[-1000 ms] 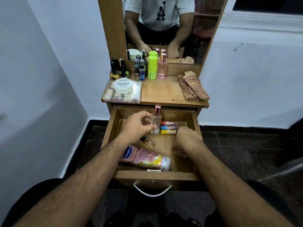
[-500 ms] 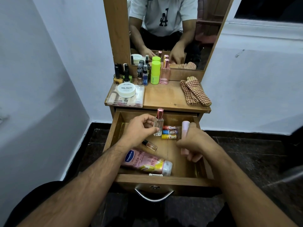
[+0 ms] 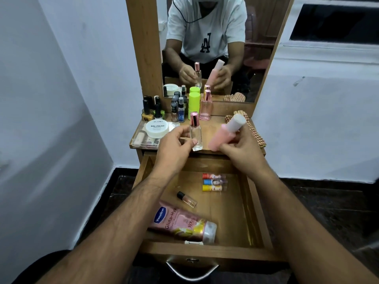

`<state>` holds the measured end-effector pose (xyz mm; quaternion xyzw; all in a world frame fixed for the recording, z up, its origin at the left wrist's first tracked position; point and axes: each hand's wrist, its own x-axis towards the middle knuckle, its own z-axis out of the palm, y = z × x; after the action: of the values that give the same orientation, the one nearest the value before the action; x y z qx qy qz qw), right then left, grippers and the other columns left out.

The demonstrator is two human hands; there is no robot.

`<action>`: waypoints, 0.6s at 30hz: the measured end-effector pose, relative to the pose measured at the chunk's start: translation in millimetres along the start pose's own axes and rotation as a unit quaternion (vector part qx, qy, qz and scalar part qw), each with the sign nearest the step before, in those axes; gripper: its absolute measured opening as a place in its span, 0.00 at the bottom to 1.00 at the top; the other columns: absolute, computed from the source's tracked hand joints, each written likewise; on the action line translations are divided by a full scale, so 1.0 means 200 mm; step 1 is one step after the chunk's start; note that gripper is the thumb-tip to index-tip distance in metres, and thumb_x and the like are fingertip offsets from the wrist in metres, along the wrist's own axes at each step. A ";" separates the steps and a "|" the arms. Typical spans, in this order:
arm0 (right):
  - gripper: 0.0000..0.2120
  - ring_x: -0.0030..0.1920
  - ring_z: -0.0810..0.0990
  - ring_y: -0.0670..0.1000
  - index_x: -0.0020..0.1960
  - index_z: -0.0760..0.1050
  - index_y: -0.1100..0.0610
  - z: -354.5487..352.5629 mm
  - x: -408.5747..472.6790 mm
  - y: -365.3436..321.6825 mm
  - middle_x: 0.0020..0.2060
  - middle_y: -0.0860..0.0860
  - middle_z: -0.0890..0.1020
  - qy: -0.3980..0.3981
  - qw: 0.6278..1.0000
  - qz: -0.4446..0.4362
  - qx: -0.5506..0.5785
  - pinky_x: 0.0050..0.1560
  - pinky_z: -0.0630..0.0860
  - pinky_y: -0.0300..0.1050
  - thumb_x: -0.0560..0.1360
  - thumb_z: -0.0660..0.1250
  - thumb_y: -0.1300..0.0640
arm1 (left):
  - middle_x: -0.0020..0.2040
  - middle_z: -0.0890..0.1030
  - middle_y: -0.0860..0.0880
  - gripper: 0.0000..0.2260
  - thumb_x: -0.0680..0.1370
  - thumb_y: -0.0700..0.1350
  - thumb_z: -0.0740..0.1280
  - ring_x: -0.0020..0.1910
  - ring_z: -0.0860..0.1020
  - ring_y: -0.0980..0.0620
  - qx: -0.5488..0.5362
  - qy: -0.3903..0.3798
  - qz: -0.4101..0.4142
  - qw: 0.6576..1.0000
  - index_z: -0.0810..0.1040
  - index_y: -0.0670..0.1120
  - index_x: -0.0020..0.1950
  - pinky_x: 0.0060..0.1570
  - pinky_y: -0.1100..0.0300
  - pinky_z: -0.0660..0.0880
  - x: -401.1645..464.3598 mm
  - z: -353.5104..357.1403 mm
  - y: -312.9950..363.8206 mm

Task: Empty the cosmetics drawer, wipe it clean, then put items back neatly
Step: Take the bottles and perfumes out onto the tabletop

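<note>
Lifting clear perfume bottle (image 3: 195, 134) pinched in left hand (image 3: 174, 149) fingertips and pink tube (image 3: 226, 131) gripped by right hand (image 3: 244, 149) above drawer (image 3: 252, 203), risking bottle slipping from shallow pinch onto crowded tabletop (image 3: 213, 124).

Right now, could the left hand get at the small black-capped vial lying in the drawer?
Probably not yet: the left hand is gripping a clear perfume bottle above the tabletop. The vial itself lies uncovered on the open drawer floor, so the path looks free once the bottle is set down.
</note>
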<state>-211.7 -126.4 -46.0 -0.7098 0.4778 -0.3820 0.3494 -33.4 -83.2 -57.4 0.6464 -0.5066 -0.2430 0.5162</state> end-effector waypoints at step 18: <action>0.16 0.47 0.79 0.48 0.58 0.75 0.55 0.23 0.62 0.14 0.46 0.47 0.80 0.045 0.998 -0.005 -0.039 0.49 0.77 0.44 0.72 0.71 0.65 | 0.57 0.82 0.47 0.12 0.78 0.39 0.66 0.57 0.77 0.45 0.190 0.098 -0.050 0.976 0.78 0.49 0.61 0.47 0.60 0.65 0.50 0.27 0.02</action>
<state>-150.9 -246.8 -65.6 -0.7070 0.5041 -0.3964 0.2981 -42.9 -196.8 -52.4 0.7777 -0.4573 -0.1032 0.4188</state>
